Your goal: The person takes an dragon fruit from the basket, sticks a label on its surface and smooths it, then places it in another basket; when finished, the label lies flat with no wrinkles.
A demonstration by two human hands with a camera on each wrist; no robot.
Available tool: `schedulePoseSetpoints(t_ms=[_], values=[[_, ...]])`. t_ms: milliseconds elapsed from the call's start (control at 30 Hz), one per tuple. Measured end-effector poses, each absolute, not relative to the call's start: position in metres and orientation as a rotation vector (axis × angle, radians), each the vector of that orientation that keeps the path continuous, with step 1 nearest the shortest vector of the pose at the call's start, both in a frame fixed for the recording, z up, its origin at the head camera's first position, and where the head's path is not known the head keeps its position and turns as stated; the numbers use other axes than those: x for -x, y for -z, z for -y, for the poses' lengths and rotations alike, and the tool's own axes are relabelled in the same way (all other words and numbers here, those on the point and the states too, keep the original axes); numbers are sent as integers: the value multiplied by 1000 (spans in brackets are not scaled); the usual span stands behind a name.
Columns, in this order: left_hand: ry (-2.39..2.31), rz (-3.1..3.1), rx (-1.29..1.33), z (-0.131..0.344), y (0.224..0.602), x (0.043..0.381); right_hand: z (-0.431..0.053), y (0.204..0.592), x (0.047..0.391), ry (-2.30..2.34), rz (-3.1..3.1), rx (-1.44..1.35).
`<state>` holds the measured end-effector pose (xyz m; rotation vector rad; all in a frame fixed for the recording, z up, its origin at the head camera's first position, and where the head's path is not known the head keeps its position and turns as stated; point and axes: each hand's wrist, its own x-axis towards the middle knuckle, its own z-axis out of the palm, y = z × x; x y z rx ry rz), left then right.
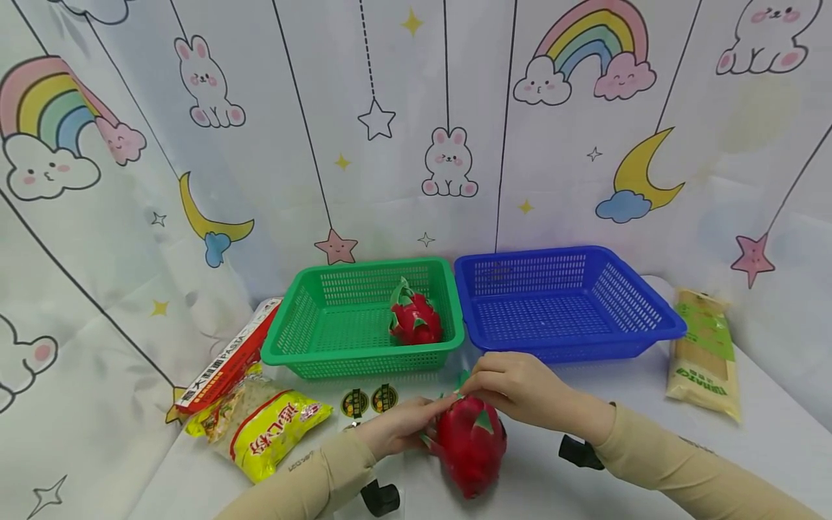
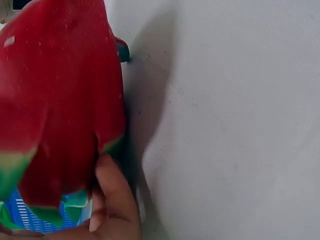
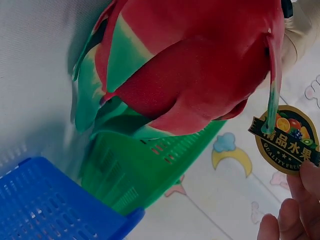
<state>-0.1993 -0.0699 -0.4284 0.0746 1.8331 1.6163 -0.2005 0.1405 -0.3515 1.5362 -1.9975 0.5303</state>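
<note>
Where the large dragon fruit (image 1: pixel 471 451) lies: table (image 1: pixel 552 498), near
Left hand (image 1: pixel 406 426): touching it (whether gripping, cannot tell)
Right hand (image 1: pixel 513 379): pinching sticker (image 3: pixel 287 145)
Green basket (image 1: pixel 351 357), far: second dragon fruit (image 1: pixel 416 321)
Blue basket (image 1: pixel 572 348): far right

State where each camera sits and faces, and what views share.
Head: on the head, looking forward and down at the near dragon fruit; left hand, right hand, sleeves show.
Left wrist: worn there, facing that fruit; left hand shows.
Right wrist: worn there, facing the fruit and sticker; right hand and a sleeve show.
Both wrist views share the fruit and blue basket.
</note>
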Motion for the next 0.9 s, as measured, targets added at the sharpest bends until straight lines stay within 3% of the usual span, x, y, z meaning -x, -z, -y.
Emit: schedulePoseSetpoints(t_ms=[900], values=[[-1846, -1966, -6, 51, 440, 185, -140, 351, 204, -527, 1995, -1524]])
